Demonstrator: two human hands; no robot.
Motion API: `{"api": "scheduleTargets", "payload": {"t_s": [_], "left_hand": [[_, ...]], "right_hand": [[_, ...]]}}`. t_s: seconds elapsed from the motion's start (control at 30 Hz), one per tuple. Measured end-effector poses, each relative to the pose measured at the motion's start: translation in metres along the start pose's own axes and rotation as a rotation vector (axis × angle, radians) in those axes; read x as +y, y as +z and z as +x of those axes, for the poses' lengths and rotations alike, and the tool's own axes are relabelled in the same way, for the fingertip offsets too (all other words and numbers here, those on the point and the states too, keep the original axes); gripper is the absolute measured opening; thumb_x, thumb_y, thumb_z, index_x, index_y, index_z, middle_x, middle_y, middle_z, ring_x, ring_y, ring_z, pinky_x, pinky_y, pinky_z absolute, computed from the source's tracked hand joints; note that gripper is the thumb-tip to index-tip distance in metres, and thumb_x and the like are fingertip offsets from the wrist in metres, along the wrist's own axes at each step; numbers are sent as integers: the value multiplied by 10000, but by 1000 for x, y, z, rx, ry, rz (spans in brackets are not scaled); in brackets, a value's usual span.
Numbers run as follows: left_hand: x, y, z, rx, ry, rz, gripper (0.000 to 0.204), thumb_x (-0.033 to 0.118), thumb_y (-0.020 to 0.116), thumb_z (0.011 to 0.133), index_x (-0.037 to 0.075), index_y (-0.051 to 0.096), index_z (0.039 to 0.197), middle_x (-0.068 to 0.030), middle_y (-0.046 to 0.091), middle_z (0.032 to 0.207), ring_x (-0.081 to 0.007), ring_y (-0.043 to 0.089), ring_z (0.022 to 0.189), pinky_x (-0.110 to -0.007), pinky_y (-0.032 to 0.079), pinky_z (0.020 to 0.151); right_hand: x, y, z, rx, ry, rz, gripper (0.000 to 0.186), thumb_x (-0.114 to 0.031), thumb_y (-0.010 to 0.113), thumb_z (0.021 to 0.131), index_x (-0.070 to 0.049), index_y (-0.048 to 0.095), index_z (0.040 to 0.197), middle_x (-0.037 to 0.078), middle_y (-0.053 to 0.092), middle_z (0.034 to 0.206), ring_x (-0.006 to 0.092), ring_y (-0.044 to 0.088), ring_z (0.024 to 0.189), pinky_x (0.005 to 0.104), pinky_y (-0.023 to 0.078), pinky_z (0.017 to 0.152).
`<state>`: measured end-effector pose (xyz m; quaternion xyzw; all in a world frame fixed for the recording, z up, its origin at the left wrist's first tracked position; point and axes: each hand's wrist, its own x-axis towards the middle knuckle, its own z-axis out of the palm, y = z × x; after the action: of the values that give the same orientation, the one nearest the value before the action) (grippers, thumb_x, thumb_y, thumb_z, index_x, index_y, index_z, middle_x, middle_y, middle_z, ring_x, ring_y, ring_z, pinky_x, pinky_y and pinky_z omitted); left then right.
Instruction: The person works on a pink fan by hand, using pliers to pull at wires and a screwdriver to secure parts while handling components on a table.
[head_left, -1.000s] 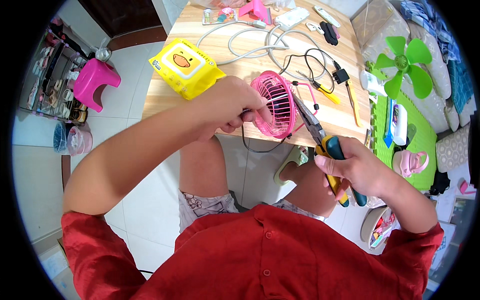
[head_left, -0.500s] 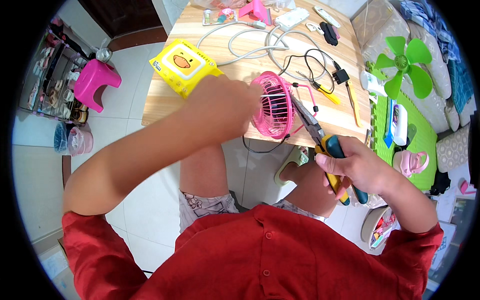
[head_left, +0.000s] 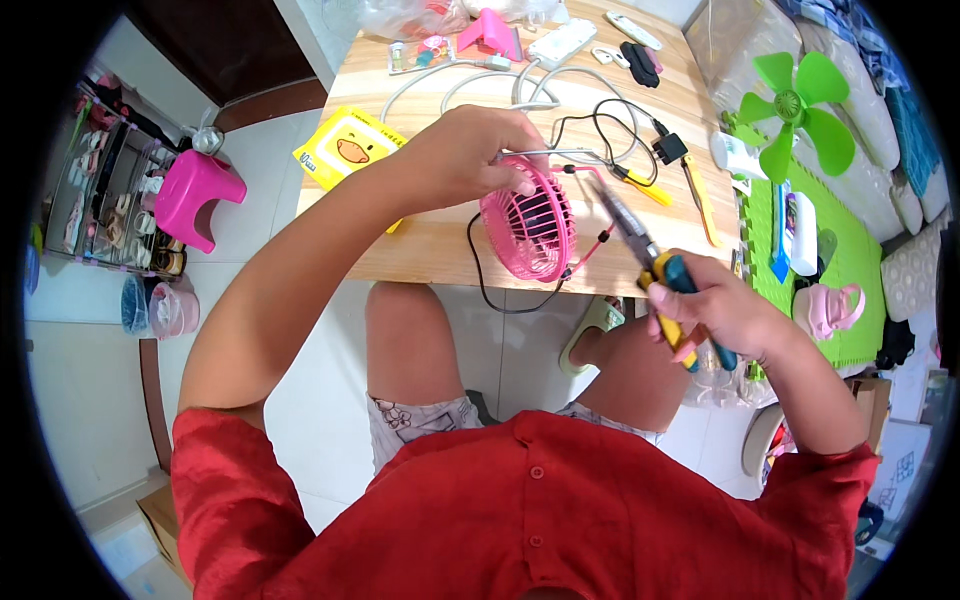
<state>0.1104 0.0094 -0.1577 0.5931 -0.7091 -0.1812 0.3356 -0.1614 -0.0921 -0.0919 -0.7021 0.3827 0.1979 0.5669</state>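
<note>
My left hand (head_left: 480,150) is closed at the top rim of a small pink desk fan (head_left: 535,225). The fan has a round wire cage with dark slots inside and a pink wire stand. A thin greyish rod (head_left: 560,152) runs out from under the fingers to the right; how it is held is hard to make out. My right hand (head_left: 720,305) grips a pair of long-nosed pliers (head_left: 632,232) with yellow and dark green handles. Their jaws point up and left, beside the stand and apart from the cage.
On the wooden table (head_left: 420,245) lie a yellow wipes pack (head_left: 345,150), coiled grey cable, a black cord with an adapter (head_left: 668,148), a yellow-handled tool (head_left: 645,187) and a white power strip (head_left: 562,42). To the right are green fan blades (head_left: 790,105) and green mat (head_left: 850,240).
The fan has tilted, and my left hand has shifted up onto its rim. The pliers' jaws have drawn away from the cage. The thin rod now sticks out above the fan, to the right.
</note>
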Motion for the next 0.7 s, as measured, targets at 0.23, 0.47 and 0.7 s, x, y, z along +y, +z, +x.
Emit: {"api": "scheduleTargets", "payload": {"t_s": [0.23,0.47,0.7], "left_hand": [[8,9,-9,49,3,83,124,34,688,738,31,631,848,-75,616,856,-210,582,714,-300,461,648],[24,25,-41,160,39,298,182,21,645,765,65,580,930,-73,603,882,-264,606,727,-309,473,588],[22,44,-76,364,295,497,261,-9,669,641,55,624,891,-60,623,863,-207,635,694,-274,487,522]], "right_hand": [[83,-30,63,587,-78,-557,378,-350,616,869,-7,464,920,191,621,718,303,638,652,395,505,564],[96,-21,115,902,-191,-849,486,-341,727,731,-10,462,968,181,574,887,339,615,803,427,506,656],[104,-19,127,986,-317,-851,526,-393,724,728,-34,481,1025,149,557,922,338,586,875,435,492,679]]}}
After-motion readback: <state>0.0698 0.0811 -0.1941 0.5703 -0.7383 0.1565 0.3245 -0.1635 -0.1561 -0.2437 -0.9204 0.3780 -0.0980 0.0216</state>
